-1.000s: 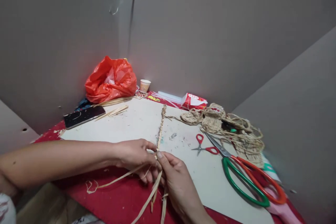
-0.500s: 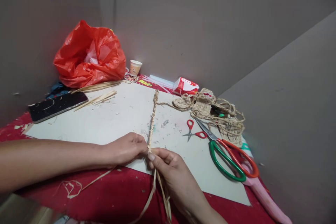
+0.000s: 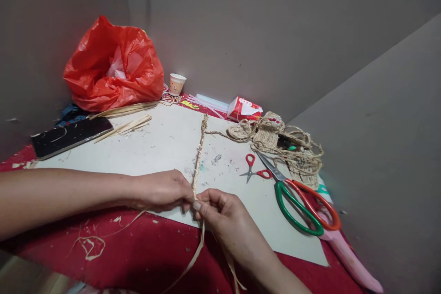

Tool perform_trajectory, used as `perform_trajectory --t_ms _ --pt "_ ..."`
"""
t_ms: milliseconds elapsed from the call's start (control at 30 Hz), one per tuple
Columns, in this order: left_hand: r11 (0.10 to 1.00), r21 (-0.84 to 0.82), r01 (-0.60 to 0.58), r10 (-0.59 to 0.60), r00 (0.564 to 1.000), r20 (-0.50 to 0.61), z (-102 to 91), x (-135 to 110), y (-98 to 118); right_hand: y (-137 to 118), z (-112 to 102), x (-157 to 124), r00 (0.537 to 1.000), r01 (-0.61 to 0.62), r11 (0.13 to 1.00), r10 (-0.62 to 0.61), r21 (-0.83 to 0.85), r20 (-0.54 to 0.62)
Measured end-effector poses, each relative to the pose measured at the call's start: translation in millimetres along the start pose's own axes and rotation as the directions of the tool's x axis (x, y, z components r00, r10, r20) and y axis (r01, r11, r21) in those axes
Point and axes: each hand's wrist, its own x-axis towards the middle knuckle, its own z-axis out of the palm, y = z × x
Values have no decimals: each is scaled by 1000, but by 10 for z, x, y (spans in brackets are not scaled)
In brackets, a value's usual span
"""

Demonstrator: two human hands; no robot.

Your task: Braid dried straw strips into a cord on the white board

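Observation:
A thin straw-coloured braid (image 3: pixel 199 158) runs down the white board (image 3: pixel 165 138) toward me. My left hand (image 3: pixel 168 190) is closed at the lower end of the braid, from the left side. Against it, my right hand (image 3: pixel 222 216) pinches the same end between thumb and forefinger. Loose flat straw strands (image 3: pixel 197 255) hang below the hands, past the board's near edge. Another strand (image 3: pixel 92 243) trails left from under my left hand and curls over the red cloth. The fingertips hide the exact point where the strands cross.
Small red scissors (image 3: pixel 253 172) and large green-and-orange-handled scissors (image 3: pixel 296 202) lie on the right, by coiled rope (image 3: pixel 268 133). A phone (image 3: pixel 72 137) and straw bundles (image 3: pixel 126 126) are left. Behind stand a red plastic bag (image 3: pixel 117 69), paper cup (image 3: pixel 177 85) and red-white packet (image 3: pixel 243 109).
The strands below my right hand have shifted, some swinging right behind the wrist. The view has tilted slightly. Both hands stay at the braid's lower end.

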Motion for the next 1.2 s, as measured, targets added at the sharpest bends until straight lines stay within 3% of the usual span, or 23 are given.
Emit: perform_trajectory --t_ms 100,333,633,733,933,1200 --pt "977 -183 106 -92 992 83 16 -16 43 -21 -8 -31 998 55 992 -60 -117 -34" --pt "941 -328 88 -66 995 77 130 -19 2 -9 -65 -90 976 176 932 -208 -315 -68" --pt "989 -145 -33 7 984 -177 344 -8 -46 52 -163 -176 961 258 887 -275 -384 11" --pt "995 -93 -41 18 971 -239 401 -4 -36 38 -203 -199 961 232 850 -276 -473 -24" --pt "997 -19 -75 66 956 -285 453 23 -36 14 -265 -227 953 162 785 -282 -598 -111" --pt "991 20 -132 132 945 -298 458 75 -98 -79 -294 -241 933 95 619 -328 -780 -147"
